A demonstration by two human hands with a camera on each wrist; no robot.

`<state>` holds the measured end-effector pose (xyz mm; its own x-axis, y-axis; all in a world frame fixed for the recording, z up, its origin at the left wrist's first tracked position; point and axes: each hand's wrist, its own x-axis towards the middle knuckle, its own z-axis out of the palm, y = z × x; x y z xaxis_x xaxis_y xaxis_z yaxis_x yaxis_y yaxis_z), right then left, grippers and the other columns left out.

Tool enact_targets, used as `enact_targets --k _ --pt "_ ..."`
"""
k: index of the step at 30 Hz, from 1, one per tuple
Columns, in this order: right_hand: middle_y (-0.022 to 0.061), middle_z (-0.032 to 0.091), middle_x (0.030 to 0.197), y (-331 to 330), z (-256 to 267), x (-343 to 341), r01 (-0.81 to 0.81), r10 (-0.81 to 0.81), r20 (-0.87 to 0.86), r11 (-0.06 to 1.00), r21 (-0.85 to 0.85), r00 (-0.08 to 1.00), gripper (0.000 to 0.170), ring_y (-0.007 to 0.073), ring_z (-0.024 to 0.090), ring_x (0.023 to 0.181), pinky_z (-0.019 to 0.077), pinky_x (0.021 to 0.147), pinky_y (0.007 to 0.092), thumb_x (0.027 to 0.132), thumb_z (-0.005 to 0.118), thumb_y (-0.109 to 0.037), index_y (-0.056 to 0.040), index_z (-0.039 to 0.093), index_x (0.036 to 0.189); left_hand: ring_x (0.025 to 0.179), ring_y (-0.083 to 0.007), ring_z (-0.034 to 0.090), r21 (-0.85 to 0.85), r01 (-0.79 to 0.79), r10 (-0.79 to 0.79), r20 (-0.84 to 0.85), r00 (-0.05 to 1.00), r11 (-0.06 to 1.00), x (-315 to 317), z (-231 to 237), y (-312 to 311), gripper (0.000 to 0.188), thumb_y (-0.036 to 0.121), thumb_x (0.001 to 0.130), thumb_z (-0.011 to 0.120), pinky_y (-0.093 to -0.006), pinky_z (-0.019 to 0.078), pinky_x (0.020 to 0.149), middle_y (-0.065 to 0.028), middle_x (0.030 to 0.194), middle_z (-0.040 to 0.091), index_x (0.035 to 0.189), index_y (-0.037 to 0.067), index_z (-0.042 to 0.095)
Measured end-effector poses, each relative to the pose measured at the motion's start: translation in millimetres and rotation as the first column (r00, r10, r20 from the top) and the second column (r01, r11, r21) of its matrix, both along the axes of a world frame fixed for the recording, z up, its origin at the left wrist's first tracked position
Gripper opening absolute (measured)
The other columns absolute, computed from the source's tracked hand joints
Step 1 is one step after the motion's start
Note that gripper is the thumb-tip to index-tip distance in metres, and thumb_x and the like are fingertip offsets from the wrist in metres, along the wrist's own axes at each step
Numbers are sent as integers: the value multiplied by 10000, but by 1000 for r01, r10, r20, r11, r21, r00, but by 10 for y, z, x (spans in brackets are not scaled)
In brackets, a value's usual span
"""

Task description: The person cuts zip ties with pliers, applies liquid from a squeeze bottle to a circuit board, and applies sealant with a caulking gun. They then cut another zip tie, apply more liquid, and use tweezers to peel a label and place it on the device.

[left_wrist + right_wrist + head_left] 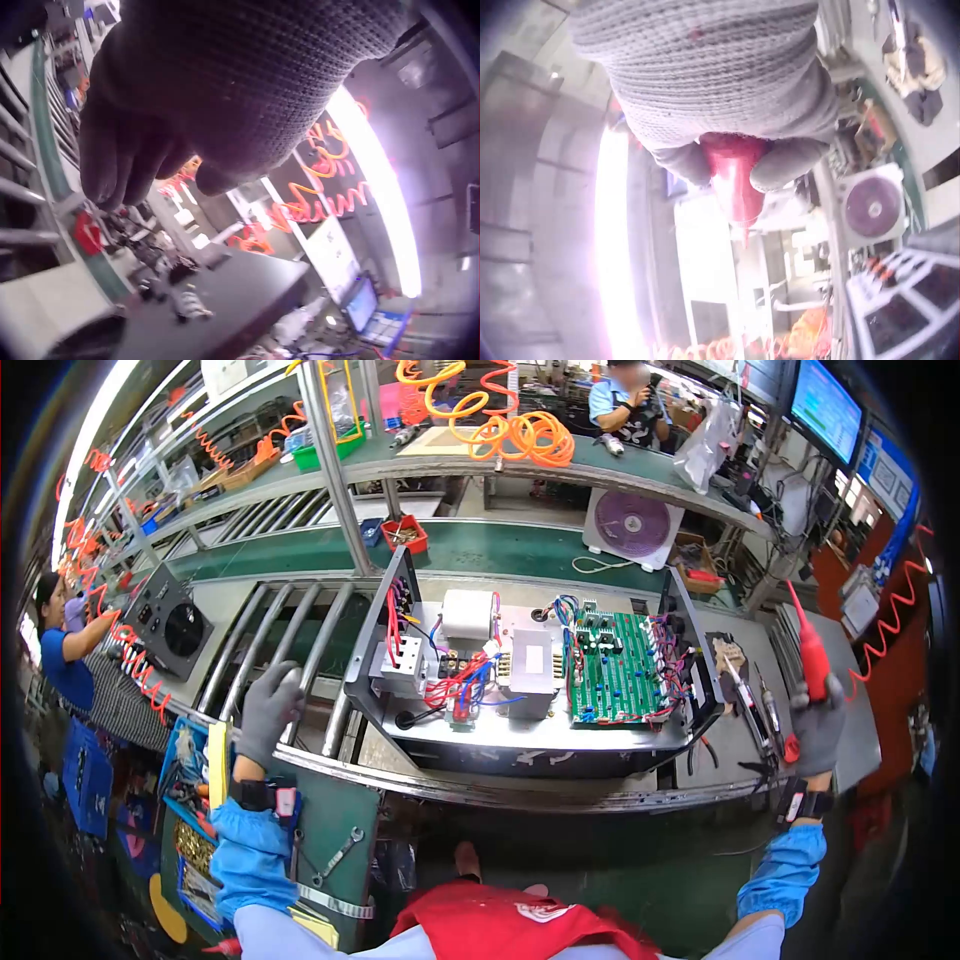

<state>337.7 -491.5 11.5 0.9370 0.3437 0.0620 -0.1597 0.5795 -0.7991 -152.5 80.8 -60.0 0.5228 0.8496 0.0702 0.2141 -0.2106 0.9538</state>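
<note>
A person in grey knitted gloves and blue sleeve covers stands at a factory bench, arms spread on either side of an open metal case [540, 762]. The right hand [818, 732] has its fingers wrapped around a red bottle [813, 648], held up to the right of the case with its thin nozzle pointing upward and away from the person. The left hand [267, 717] is released, its fingers loosely bent, above the metal rollers [262, 645] left of the case. Inside the case are a green circuit board [617, 680] and red and blue wires [462, 685]. Hand tools [748, 705] lie near the right hand.
</note>
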Motion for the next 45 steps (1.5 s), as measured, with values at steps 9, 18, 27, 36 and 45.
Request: enact_targets --k 9,18,27,36,45 --pt "80 669 922 1466 -165 -2210 147 277 532 769 -622 800 552 196 665 811 537 749 320 721 812 -332 -5 630 1127 1108 -370 619 695 355 -14 -445 896 625 1339 643 -474 516 294 956 564 -430 492 913 -232 1230 611 1380 11 490" --pt "156 681 939 1879 -1130 -2304 193 217 574 800 -568 789 456 264 692 811 551 742 355 750 815 -219 3 624 1099 1090 -427 605 701 430 235 -640 731 569 1688 574 -411 475 296 961 529 -496 508 884 -220 1340 543 1368 58 466" --pt "185 666 940 1930 -1262 -2049 201 279 662 809 -552 695 494 324 689 801 560 713 391 745 821 -235 14 597 1109 968 -417 654 798 384 298 -549 781 465 1671 485 -372 470 327 924 581 -514 541 798 -185 1229 587 1331 108 495" --pt "179 660 959 1956 -1304 -1925 186 288 681 826 -533 673 507 334 687 815 560 724 405 749 818 -240 21 591 1119 982 -420 649 786 385 304 -563 768 483 1700 516 -417 460 314 915 598 -510 539 807 -178 1279 580 1311 98 504" --pt "180 658 955 1986 -1316 -1879 194 285 707 835 -514 648 498 338 690 819 559 719 403 752 815 -233 18 589 1118 1113 -398 589 745 343 302 -580 756 572 1729 562 -514 425 249 921 605 -469 496 925 -185 1236 585 1305 80 532"
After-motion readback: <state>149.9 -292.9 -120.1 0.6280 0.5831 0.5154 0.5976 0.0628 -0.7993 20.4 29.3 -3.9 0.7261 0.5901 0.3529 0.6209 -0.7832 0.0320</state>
